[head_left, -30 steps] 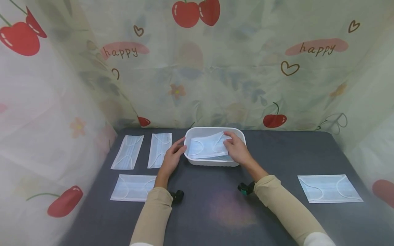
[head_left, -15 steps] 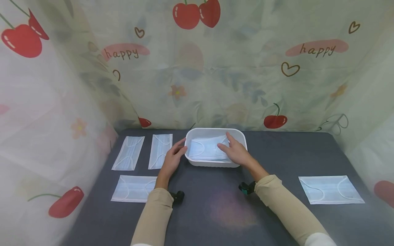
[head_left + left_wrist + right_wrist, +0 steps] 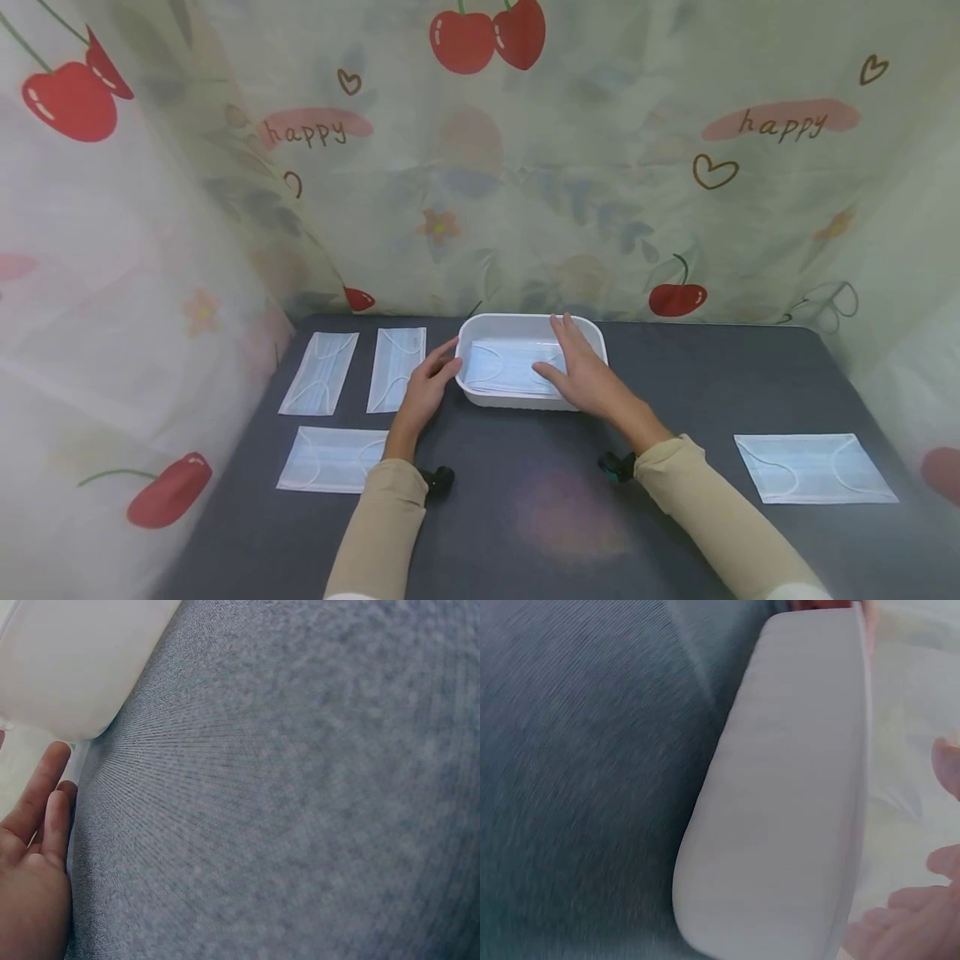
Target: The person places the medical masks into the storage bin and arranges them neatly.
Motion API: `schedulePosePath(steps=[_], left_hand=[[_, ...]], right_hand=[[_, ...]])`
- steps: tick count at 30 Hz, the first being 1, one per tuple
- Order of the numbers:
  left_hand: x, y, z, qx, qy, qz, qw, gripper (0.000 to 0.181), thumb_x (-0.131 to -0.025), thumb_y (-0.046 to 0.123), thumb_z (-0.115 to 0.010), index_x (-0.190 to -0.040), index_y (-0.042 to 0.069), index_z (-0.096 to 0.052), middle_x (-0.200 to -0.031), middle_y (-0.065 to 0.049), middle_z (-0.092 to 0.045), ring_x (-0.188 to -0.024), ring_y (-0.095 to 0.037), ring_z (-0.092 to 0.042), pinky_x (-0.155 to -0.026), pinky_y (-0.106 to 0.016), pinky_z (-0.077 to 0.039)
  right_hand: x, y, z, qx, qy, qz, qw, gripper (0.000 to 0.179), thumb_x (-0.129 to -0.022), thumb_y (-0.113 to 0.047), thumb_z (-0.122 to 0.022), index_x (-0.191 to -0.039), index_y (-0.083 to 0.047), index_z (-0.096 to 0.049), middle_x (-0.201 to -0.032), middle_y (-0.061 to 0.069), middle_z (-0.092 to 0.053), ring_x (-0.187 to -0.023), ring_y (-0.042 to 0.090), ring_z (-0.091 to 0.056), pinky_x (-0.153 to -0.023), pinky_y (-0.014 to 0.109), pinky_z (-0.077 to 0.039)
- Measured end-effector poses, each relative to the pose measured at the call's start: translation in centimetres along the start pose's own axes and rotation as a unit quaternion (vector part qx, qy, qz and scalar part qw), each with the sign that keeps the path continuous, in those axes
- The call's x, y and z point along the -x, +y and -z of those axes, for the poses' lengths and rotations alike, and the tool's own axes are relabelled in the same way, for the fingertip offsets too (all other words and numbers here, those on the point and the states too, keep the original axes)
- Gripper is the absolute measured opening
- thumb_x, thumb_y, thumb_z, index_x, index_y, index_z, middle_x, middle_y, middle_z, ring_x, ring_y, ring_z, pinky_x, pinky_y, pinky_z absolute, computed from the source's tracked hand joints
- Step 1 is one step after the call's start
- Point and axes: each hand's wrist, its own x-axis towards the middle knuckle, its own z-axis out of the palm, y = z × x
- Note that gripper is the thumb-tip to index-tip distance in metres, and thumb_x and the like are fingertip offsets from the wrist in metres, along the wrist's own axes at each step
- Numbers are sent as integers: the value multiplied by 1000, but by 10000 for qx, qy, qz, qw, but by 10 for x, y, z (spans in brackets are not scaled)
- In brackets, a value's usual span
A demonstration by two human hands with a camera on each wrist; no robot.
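Note:
A white plastic basin (image 3: 525,401) stands at the back middle of the table, with pale blue face masks (image 3: 501,368) lying flat inside. At its left end, my left hand (image 3: 423,392) rests fingertips and thumb by the rim. Those fingers look fairly straight in the left wrist view, just below the basin's wall (image 3: 82,664). My right hand (image 3: 588,382) hovers over the basin's right side, thumb and fingers spread, holding nothing. It covers the right end of the masks. In the right wrist view, its fingers (image 3: 919,915) show beyond the basin's long side (image 3: 772,780).
Two upright-lying masks, one at far left (image 3: 318,373) and another beside it (image 3: 396,369), lie left of the basin. A third mask (image 3: 330,460) lies nearer, partly behind the left forearm. One more mask (image 3: 816,469) lies at right. A printed curtain (image 3: 510,233) hangs behind.
My right hand has let go of a mask, which now lies flat in the basin. Its fingers have spread and lifted. My left hand has stayed at the basin's left end.

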Motion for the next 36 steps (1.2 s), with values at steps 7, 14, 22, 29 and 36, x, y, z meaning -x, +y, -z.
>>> schedulePosePath(steps=[7, 14, 22, 29, 36], left_hand=[[1, 1, -2, 30, 21, 57, 10000, 44, -100, 48, -61, -144, 44, -54, -140, -8, -64, -136, -28, -55, -119, -55, -37], [1, 1, -2, 41, -2, 33, 10000, 45, -100, 49, -61, -144, 44, -55, -139, -8, -64, -136, -28, -55, -118, -55, -37], [0, 0, -2, -19, 42, 12, 10000, 45, -100, 49, -61, -144, 43, -54, -140, -9, -64, -136, -28, -56, -118, -55, -38], [-2, -1, -1, -20, 41, 23, 10000, 43, -100, 48, -61, -142, 46, -55, -138, -7, -65, -135, -27, -56, -118, -54, -38], [-1, -1, -1, 69, 70, 39, 9999, 43, -100, 48, -62, -142, 44, -56, -140, -7, -64, -137, -27, -55, -118, -54, -38]], right_hand=[[6, 3, 1, 1437, 348, 247, 9887, 88, -99, -56, -57, -165, -16, -13, -172, 19, -5, -159, 44, -8, -124, 63, -20], [15, 9, 7, 1949, 312, 137, 9802, 86, -99, -63, -51, -165, -20, -17, -172, 20, -2, -158, 49, -3, -124, 68, -11], [27, 19, 14, 2102, 227, -50, 9774, 88, -97, -69, -48, -165, -24, -16, -173, 19, 1, -157, 50, -1, -124, 69, -8], [37, 30, 19, 2248, 266, -214, 9738, 89, -97, -66, -50, -165, -20, -16, -172, 22, -1, -156, 52, -3, -123, 71, -8], [46, 44, 27, 2219, 358, -290, 9740, 90, -96, -68, -50, -165, -19, -17, -172, 22, -2, -156, 53, -3, -121, 73, -8]])
